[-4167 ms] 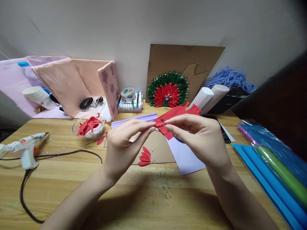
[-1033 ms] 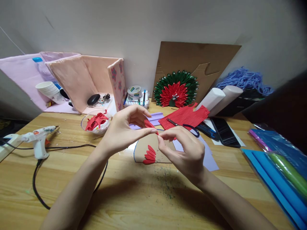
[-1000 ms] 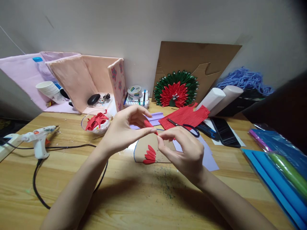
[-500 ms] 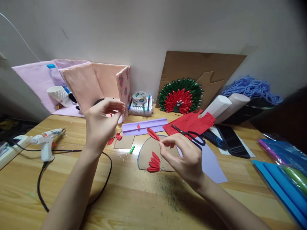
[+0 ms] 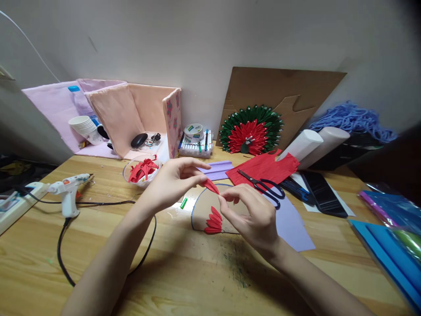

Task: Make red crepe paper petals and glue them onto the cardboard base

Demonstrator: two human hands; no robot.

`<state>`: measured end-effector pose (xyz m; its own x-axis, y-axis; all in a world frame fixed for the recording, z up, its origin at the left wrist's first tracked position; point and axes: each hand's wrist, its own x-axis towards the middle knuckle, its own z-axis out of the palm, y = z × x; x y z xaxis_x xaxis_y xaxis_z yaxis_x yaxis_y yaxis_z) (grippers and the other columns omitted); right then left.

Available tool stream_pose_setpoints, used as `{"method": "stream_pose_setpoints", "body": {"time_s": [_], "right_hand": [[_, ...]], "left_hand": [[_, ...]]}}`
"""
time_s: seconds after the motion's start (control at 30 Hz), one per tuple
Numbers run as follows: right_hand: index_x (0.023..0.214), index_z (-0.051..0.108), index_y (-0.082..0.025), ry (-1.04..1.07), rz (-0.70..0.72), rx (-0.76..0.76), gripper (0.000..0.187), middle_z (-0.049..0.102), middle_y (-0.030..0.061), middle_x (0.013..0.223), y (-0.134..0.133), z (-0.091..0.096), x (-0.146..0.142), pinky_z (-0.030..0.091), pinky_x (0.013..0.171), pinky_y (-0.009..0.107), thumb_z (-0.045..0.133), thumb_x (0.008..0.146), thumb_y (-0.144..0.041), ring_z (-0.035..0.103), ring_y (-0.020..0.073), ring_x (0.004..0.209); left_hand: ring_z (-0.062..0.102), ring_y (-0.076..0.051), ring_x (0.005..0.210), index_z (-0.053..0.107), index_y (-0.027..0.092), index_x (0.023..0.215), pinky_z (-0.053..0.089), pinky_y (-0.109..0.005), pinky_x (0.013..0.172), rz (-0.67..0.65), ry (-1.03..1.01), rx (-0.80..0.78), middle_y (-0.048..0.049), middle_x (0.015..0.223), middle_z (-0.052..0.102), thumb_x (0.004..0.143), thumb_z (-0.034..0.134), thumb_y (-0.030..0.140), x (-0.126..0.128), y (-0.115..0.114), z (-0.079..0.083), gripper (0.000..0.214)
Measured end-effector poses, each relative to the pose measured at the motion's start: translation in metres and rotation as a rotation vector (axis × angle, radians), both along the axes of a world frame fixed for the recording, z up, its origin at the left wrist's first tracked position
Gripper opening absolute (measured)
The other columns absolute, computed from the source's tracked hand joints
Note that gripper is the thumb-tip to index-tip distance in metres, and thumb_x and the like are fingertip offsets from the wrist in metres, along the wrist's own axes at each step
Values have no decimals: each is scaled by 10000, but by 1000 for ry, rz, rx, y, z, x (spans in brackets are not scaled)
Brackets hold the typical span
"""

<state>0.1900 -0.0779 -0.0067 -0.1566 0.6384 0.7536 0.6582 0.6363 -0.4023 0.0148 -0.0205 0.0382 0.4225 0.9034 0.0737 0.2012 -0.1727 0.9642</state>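
Note:
Between my two hands is a red paper petal (image 5: 211,186). My right hand (image 5: 251,210) pinches its lower end between thumb and index finger. My left hand (image 5: 176,182) has its thumb and fingers closed at the petal's upper end. Below them lies a rounded cardboard piece (image 5: 198,218) with a blue-marked edge. Several red petals (image 5: 213,221) fan out at its lower edge. Black-handled scissors (image 5: 263,184) rest on red crepe paper (image 5: 245,172), right of the cardboard. My left hand partly hides a purple paper strip (image 5: 219,169).
At left a white glue gun (image 5: 69,193) stands with its cable across the table. A clear bowl (image 5: 125,173) holds red scraps. Against the wall, a red and green paper fan (image 5: 251,131) leans on cardboard (image 5: 283,87). A phone (image 5: 324,195) lies at right, near blue packets (image 5: 381,254).
My left hand has moved right and down from beside the pink box to the petal's upper end. The bowl of red scraps now shows. My right hand still pinches the petal.

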Motion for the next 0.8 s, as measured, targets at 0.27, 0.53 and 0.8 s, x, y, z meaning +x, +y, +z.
{"method": "stream_pose_setpoints", "body": {"time_s": [0.27,0.53,0.8], "right_hand": [[737,574,-178,72,-14,-91,99,594,-3,633,3,-6,2,441,560,251,554,795,-100,523,118,587],[763,586,-185,90,-19,-135,77,602,-6,655,5,-10,2,438,572,256,554,803,-128,526,120,597],[743,581,-180,69,-27,-142,79,590,-9,640,6,-10,2,434,565,246,562,791,-120,528,117,587]], "left_hand": [[660,-193,743,719,153,892,525,-312,698,605,202,367,-83,839,730,706,686,257,-32,36,-21,215],[679,-194,781,702,150,928,542,-299,725,37,66,31,-79,846,734,661,745,331,-1,13,-15,325],[694,-177,779,694,129,900,555,-300,750,122,-17,-53,-102,855,734,746,665,227,-5,19,-16,184]]}}
